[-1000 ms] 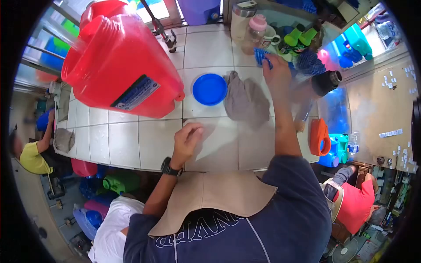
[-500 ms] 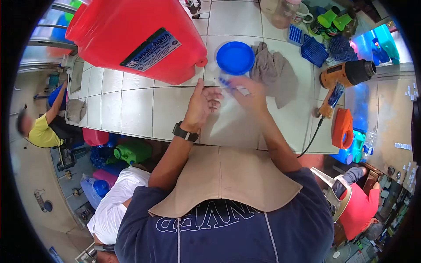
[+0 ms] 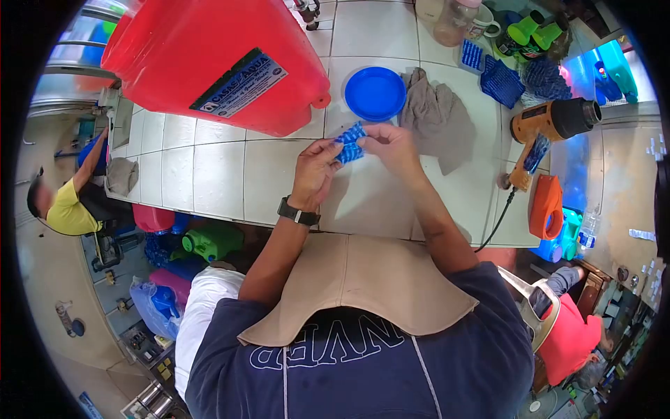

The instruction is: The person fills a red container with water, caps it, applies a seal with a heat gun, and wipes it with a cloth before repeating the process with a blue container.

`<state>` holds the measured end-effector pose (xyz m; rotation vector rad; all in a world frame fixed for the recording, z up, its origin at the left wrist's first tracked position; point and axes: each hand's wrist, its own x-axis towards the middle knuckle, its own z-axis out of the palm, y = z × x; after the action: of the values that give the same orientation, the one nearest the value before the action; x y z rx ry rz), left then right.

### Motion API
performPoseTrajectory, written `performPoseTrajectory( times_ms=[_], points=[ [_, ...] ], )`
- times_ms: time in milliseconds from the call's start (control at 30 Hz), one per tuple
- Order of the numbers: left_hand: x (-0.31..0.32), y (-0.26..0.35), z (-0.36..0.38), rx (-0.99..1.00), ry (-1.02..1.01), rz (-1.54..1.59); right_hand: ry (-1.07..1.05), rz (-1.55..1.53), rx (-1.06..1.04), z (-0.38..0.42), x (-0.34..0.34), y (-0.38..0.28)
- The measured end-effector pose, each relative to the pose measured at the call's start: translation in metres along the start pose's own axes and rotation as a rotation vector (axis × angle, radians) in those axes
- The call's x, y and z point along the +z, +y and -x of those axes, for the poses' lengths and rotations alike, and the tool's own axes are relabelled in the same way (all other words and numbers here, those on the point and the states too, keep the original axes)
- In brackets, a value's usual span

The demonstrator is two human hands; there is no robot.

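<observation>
At the center of the frame, 2 hands grip 1 blue patterned piece (image 3: 351, 142) above the tabletop (image 3: 216, 164). The left hand (image 3: 315, 167) pinches its left side between thumb and fingers; the right hand (image 3: 391, 148) pinches its right side. The piece's upper edge slants up toward the upper right of the frame; its long axis is hard to tell, as fingers cover part of it and it may be folded.

Just above the hands lie 1 round blue dish (image 3: 375, 93) and, to its right, 1 gray cloth (image 3: 436, 108). At the upper left stands 1 red container (image 3: 216, 42) with 1 label (image 3: 239, 82) reading "CASAS" and "AQUA", its letters climbing toward the right; the smaller line is too small to read.

At the upper right are 2 green cups (image 3: 536, 29), 1 mug (image 3: 483, 26) and blue patterned bundles (image 3: 501, 81). Below them, 1 heat gun (image 3: 541, 124) has its nozzle toward the frame's right. Shirt (image 3: 419, 377) lettering at the bottom is upside down, partly hidden.
</observation>
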<state>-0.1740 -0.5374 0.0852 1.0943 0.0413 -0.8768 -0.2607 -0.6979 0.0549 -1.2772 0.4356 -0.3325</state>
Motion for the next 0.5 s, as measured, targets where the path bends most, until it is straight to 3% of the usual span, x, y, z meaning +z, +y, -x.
performPoseTrajectory(
  times_ms=[133, 233, 300, 400, 500],
  points=[
    [-0.006, -0.001, -0.009, 0.012, 0.076, -0.02, -0.083, 0.214, 0.006, -0.002, -0.014, -0.012],
    [-0.008, -0.008, -0.018, 0.003, 0.127, -0.127, -0.204, 0.114, -0.085, -0.016, -0.015, -0.008],
    [-0.006, -0.011, -0.02, 0.0, 0.106, -0.123, -0.261, 0.064, -0.129, -0.027, -0.018, -0.009],
    [-0.006, -0.012, -0.023, 0.001, 0.074, -0.115, -0.339, 0.426, -0.27, -0.044, -0.016, -0.037],
    [-0.014, -0.013, -0.026, -0.054, -0.047, -0.021, -0.437, 0.307, -0.146, -0.057, -0.014, -0.052]
  ],
)
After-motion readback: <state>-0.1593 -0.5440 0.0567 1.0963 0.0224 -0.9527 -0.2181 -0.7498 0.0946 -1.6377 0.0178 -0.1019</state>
